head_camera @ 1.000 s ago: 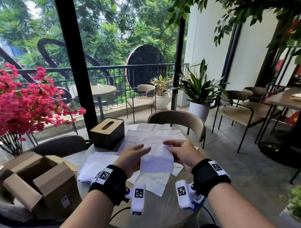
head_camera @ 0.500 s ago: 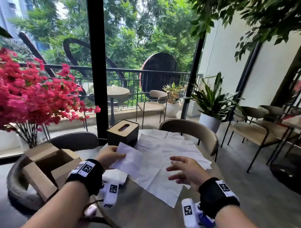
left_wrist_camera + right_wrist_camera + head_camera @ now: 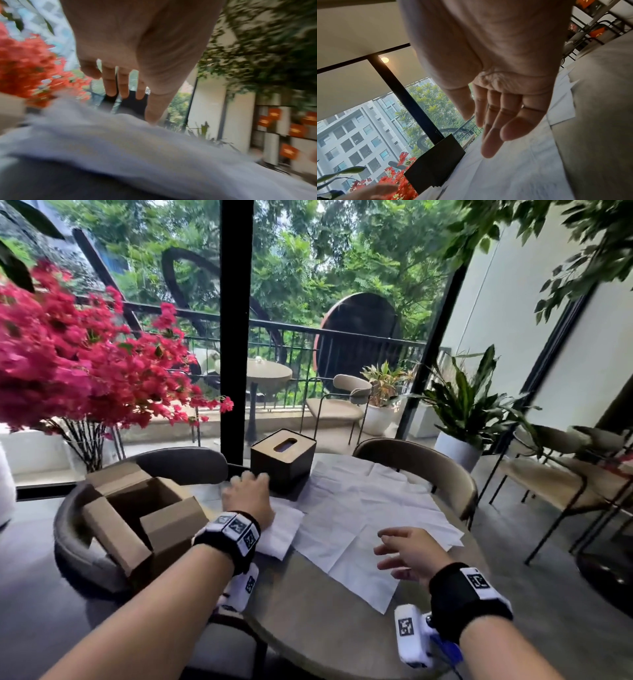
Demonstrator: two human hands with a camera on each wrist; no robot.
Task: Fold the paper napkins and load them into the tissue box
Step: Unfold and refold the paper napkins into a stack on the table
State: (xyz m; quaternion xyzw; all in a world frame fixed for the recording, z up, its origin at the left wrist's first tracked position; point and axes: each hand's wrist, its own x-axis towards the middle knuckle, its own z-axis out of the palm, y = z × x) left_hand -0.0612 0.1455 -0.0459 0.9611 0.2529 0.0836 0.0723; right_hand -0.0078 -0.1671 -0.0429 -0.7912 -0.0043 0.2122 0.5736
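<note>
White napkin stack [image 3: 281,529] under flat left hand [image 3: 251,498], long axis toward tissue box [image 3: 283,458]; right hand [image 3: 409,553] slack, empty.

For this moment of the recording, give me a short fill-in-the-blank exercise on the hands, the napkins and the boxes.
1. The left hand rests on the folded napkins, just in front of the dark ____ box.
2. The right hand hovers with relaxed fingers above the ____ napkins spread on the table.
3. The open cardboard box sits on a ____ at the left.

Missing words: tissue; unfolded; chair
</note>
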